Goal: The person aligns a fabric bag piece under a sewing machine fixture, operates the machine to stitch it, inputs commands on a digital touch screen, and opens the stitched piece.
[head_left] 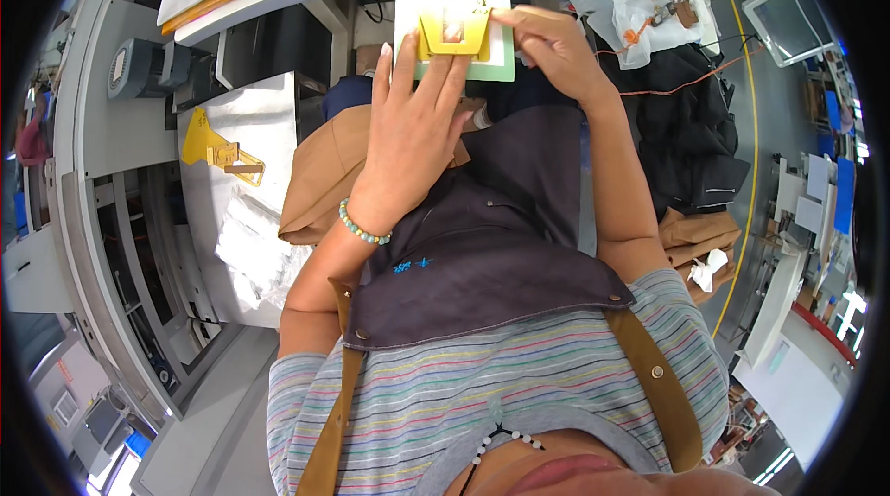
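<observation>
At upper centre, my left hand (413, 120) lies flat, fingers spread, gripping nothing; just above its tips sits the yellow plate (476, 33), window (453, 29) lengthwise up-frame. My right hand (559, 53) curls equally near, rightward; its grip I can't tell.

At 12 o'clock, a yellow plate (475, 37) lies over a green board (502, 56). The left hand (413, 120) lays spread fingers along its lower edge; the right hand (561, 56), at 1 o'clock, points 1 finger at its right edge. A yellow template (197, 142) lies at 10 o'clock.
</observation>
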The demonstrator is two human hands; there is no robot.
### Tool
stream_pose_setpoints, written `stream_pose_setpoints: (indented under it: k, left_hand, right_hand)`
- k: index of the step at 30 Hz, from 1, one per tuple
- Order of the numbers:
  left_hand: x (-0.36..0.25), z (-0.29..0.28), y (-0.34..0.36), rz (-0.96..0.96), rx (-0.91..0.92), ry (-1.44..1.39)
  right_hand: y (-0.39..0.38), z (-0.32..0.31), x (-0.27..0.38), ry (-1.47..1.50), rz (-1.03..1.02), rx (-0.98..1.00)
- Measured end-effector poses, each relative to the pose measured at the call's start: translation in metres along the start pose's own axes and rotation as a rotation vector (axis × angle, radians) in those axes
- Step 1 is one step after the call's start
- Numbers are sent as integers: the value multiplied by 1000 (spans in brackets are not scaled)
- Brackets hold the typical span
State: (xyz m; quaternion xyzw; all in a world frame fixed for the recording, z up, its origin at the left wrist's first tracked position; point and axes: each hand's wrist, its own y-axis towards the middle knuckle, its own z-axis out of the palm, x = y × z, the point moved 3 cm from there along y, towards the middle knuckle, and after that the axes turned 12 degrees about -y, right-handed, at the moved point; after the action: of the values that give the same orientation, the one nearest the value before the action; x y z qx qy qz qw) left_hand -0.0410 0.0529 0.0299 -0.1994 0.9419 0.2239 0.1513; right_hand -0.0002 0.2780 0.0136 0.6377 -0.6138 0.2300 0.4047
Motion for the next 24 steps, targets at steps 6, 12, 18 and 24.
stream_pose_setpoints:
  k: [6, 12, 18, 24]
  left_hand:
    - [-7, -1, -5, 0, 0, -6]
    - [-6, -3, -9, 26, -58, -79]
    - [39, -8, -55, 44, -566, -312]
    - [86, -19, -143, -455, -205, -379]
  right_hand:
    - [22, 12, -14, -576, -194, -41]
    - [13, 22, -5, -562, -169, -107]
    - [-25, 41, 15, -376, 29, 184]
    - [-33, 34, 4, -246, -27, 25]
